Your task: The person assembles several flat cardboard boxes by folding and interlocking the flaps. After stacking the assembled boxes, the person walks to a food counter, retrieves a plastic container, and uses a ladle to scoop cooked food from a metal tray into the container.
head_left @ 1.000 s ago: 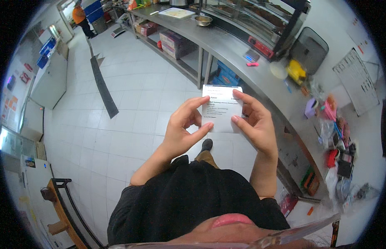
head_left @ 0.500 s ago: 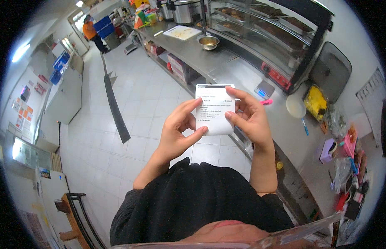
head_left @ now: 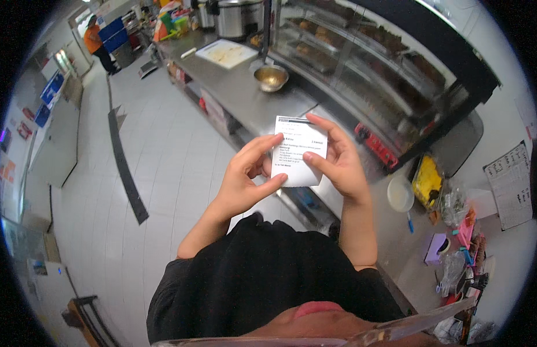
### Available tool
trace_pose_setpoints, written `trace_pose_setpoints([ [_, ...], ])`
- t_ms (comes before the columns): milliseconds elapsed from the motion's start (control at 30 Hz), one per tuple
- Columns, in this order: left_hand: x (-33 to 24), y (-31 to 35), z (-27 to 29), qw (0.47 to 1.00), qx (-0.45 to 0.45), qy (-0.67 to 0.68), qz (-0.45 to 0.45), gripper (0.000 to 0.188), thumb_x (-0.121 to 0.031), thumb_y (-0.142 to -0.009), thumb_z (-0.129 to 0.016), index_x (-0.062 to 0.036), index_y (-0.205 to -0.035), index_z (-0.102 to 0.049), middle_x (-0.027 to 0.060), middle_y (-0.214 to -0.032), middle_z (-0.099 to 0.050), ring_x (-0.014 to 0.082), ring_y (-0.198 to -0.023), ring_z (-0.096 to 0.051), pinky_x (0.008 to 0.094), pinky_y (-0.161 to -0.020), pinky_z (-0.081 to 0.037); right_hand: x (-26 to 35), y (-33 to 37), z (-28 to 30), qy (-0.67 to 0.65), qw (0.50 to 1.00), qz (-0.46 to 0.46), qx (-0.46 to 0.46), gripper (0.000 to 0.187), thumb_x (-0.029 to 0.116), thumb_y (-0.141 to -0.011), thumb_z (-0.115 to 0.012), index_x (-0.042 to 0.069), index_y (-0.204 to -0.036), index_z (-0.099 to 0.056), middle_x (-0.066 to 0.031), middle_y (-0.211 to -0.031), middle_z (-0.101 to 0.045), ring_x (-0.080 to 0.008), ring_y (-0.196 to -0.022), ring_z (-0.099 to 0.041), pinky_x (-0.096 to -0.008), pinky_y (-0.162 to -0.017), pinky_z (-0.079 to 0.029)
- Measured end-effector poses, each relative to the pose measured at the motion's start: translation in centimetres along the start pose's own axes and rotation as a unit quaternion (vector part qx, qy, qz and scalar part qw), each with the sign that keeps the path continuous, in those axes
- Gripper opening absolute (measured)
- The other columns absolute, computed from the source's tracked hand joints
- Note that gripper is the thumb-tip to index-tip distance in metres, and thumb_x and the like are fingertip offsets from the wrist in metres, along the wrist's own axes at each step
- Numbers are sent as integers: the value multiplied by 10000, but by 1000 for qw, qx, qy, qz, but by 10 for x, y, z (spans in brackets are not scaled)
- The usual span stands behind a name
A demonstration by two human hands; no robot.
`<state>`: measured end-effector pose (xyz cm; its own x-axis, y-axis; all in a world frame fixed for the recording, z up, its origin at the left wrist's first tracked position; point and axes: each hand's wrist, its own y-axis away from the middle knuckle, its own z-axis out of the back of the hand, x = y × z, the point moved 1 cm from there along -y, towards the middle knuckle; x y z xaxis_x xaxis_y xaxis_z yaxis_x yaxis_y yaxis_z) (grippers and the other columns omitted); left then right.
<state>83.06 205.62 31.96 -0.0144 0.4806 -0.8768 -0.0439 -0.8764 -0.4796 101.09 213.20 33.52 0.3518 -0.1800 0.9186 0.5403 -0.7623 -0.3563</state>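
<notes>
A white printed paper receipt (head_left: 297, 159) is held up in front of me between both hands, its print facing me. My left hand (head_left: 248, 168) pinches its left edge, thumb near the lower corner and forefinger higher up. On the other edge my right hand (head_left: 338, 156) grips it, forefinger at the top corner and thumb laid over the front. The remaining fingers of both hands curl behind or beside the paper and are partly hidden. Beyond the receipt runs a steel counter (head_left: 228, 87), with a small metal bowl (head_left: 271, 78) on it.
A glass food display case (head_left: 361, 63) stands on the counter. Nearby are a cutting board (head_left: 227, 53), a round white lid-like disc (head_left: 400, 194), a tray of yellow food (head_left: 427, 179) and a purple tape dispenser (head_left: 435, 248). A person in orange (head_left: 94, 40) stands far left. A dark strip (head_left: 125, 168) crosses the tiled floor.
My view has turned and come closer to the counter, so the display case looks larger and the floor strip sits further left. Both hands keep the same hold on the receipt.
</notes>
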Motion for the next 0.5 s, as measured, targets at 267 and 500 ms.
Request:
trace_pose_setpoints([
  [267,55,-124,41,998,22,54,-5,677,35,-756,-696,-15,-1358,-389,104,-1260,-483,37,-705,-489,189,-635,-443,-21,-120,57,109,989,80,-63,696,-50,-743,-640,-14,-1375,-351,-146,-1352,-411,-229,-1288,-365,-362,-1090,-263],
  [500,286,-72,112,964,83,-238,86,410,-201,-791,-720,-27,-1113,-535,83,-934,-630,158,-759,-570,288,-637,-443,52,-209,176,528,785,234,-224,807,81,-737,-668,112,-1446,-283,-174,-1425,-373,-310,-1317,-357,-388,-1100,-270],
])
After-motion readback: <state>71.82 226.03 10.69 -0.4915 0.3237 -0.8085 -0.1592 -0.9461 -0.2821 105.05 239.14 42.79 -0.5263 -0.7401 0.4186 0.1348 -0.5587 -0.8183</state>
